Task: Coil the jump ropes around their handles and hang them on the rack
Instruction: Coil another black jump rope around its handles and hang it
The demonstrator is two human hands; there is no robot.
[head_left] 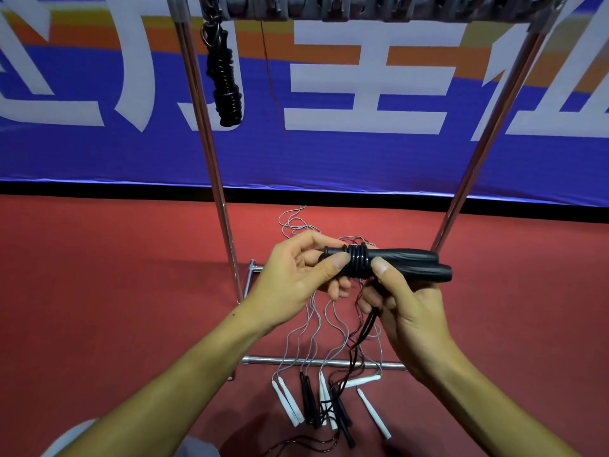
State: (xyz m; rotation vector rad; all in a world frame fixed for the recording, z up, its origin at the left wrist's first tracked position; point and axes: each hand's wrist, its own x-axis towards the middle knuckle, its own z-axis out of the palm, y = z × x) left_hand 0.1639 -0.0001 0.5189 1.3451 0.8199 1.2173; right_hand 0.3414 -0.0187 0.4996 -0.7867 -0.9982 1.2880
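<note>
A red rubbery floor [115,275] ran up to a blue banner with big white and orange lettering [362,153], and I stood facing it with the chrome tube rack [211,153] between us.

My left hand [296,275] pinched the narrow end of the pair of black moulded plastic jump-rope handles [405,262], thumb on the near side, fingers curled behind. My right hand [405,311] gripped the same pair from below, its thumb pressed just beside the tight black rope coils [357,263] wound around the middle of the handles, about 5 turns of them. The handles lay roughly level, their thick ends pointing right and past my right hand. The loose thin dark rope [361,331] dropped from under my right palm towards the floor.

Below my hands, a tangle of thin grey cords [316,328] spread over the floor and across the rack's low chrome crossbar [263,359]. Nearer me lay slim white handles [286,404] and slim black handles [308,400], side by side, with 1 more white handle [374,412] off to the right.

Up at the top left, 1 already coiled black jump rope [225,80] hung from the rack's top rail [362,13], close to the left upright.
</note>
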